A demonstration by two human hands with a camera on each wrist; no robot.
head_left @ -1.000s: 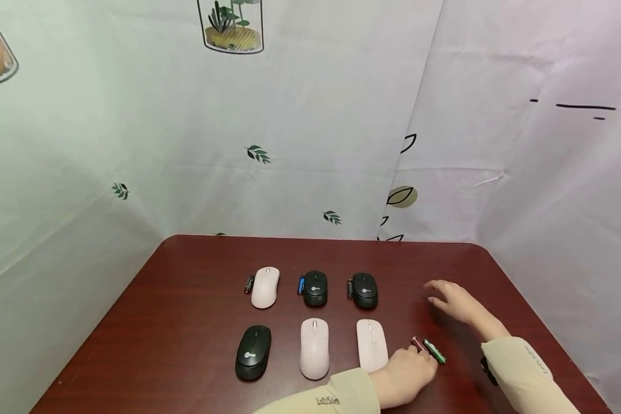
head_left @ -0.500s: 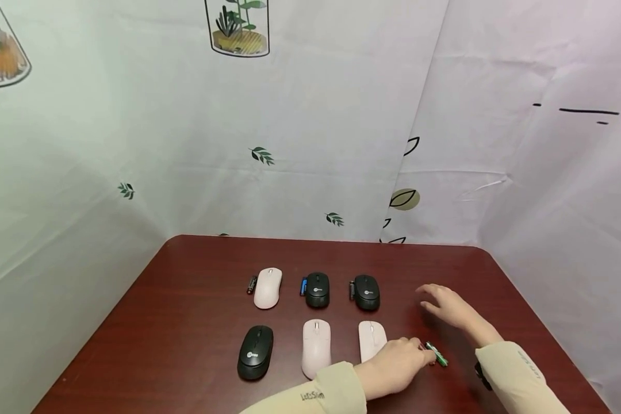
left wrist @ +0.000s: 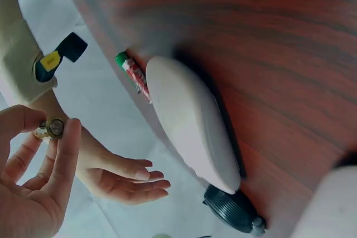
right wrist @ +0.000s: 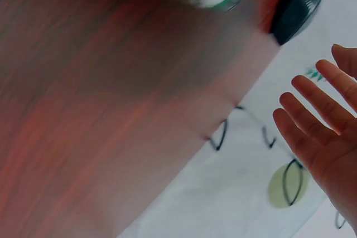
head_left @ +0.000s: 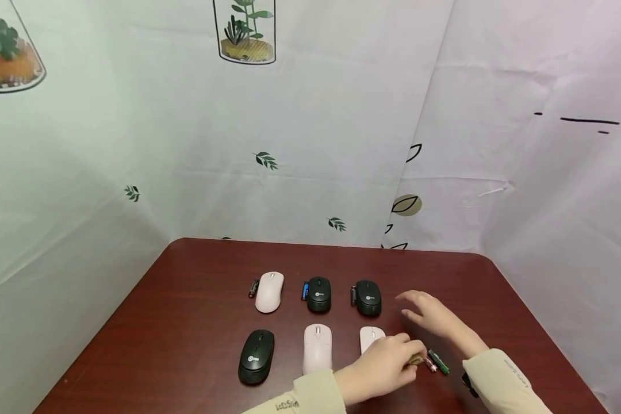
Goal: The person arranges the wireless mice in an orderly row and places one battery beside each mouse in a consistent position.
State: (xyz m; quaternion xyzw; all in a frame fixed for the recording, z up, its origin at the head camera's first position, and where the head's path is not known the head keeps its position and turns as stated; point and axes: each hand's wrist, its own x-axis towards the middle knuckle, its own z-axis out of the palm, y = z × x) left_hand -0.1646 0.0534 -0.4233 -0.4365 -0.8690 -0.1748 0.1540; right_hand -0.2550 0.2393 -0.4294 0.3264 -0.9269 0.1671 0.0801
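My left hand (head_left: 383,368) pinches a gold battery (left wrist: 51,129) between thumb and fingers, above the table. Just right of it lie a red battery (head_left: 432,364) and a green battery (head_left: 439,362), side by side. Beneath the hand, the front-right white mouse (head_left: 371,334) is partly covered. My right hand (head_left: 434,317) hovers to the right of the back-row black mouse (head_left: 368,298); its fingers are extended and nothing is held, as the right wrist view (right wrist: 321,132) confirms with the hand's bare palm.
In the front row are a black mouse (head_left: 256,356) and a pale mouse (head_left: 317,348). Behind them stand a pale mouse (head_left: 269,292) beside a dark battery (head_left: 253,288), and a black mouse (head_left: 319,294) beside a blue battery (head_left: 305,291). Another dark battery (head_left: 353,295) adjoins the right black mouse.
My left hand has come away from the red and green batteries toward the left, now with the gold battery in its fingers. My right hand has drifted left, toward the mice.
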